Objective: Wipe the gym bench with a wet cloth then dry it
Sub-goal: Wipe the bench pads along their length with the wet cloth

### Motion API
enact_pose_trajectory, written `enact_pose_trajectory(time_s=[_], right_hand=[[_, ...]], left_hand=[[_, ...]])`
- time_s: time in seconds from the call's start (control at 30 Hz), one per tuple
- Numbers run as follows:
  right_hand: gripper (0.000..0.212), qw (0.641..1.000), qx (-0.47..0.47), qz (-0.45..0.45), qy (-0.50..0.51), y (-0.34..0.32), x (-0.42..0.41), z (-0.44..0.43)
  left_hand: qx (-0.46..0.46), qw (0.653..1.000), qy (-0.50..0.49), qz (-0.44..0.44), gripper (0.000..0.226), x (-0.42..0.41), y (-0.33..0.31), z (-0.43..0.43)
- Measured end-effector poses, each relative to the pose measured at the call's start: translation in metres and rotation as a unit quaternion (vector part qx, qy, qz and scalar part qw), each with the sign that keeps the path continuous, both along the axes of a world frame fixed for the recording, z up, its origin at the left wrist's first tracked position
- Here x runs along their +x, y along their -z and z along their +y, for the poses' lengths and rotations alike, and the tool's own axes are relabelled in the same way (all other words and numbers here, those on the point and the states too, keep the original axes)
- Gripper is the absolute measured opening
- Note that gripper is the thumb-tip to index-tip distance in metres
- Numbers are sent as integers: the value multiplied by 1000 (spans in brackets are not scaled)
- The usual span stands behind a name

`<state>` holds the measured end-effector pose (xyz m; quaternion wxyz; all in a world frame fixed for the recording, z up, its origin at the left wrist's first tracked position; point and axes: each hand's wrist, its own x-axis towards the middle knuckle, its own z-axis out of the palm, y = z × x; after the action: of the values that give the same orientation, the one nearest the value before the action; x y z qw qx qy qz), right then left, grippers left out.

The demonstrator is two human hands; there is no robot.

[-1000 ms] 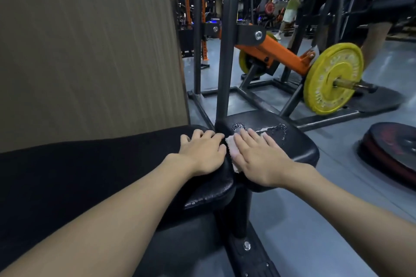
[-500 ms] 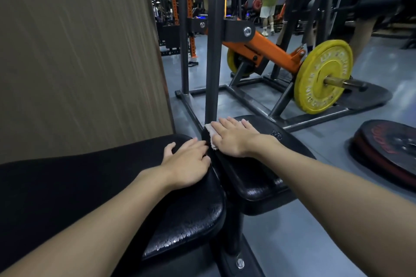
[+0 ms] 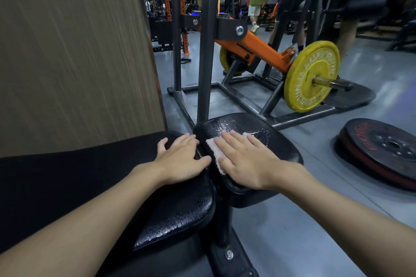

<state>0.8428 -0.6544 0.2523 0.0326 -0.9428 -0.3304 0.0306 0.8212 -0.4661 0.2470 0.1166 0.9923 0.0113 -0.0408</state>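
The black gym bench has a long pad (image 3: 67,186) on the left and a small seat pad (image 3: 281,148) on the right, with a gap between them. My right hand (image 3: 245,159) lies flat on the seat pad and presses a pale cloth (image 3: 213,149) against it; most of the cloth is hidden under the palm. The seat surface beyond my fingers glistens wet. My left hand (image 3: 180,159) rests flat on the end of the long pad, fingers spread, holding nothing.
A dark steel upright (image 3: 208,40) rises just behind the seat. An orange lever arm carries a yellow weight plate (image 3: 311,76). A black and red plate (image 3: 382,148) lies on the grey floor at right. A wood-grain wall (image 3: 74,51) stands left. People walk in the background.
My right hand has slid the cloth back toward me across the seat pad, from its far edge to its near left part. My left hand stays on the long pad.
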Motion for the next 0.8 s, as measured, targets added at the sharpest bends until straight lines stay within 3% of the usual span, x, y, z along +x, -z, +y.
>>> enact_pose_trajectory(time_s=[0.33,0.5,0.8], right_hand=[[82,1000,-4,0,1,4,-14,-21],[58,999,-12,23,39,2,42,5],[58,994,-15,54,98,-5,126,45]], left_hand=[[-18,997,27,66,111,0,-12,-3],[2,998,39,58,118,6,-2,2],[-31,997,41,52,121,10,1,5]])
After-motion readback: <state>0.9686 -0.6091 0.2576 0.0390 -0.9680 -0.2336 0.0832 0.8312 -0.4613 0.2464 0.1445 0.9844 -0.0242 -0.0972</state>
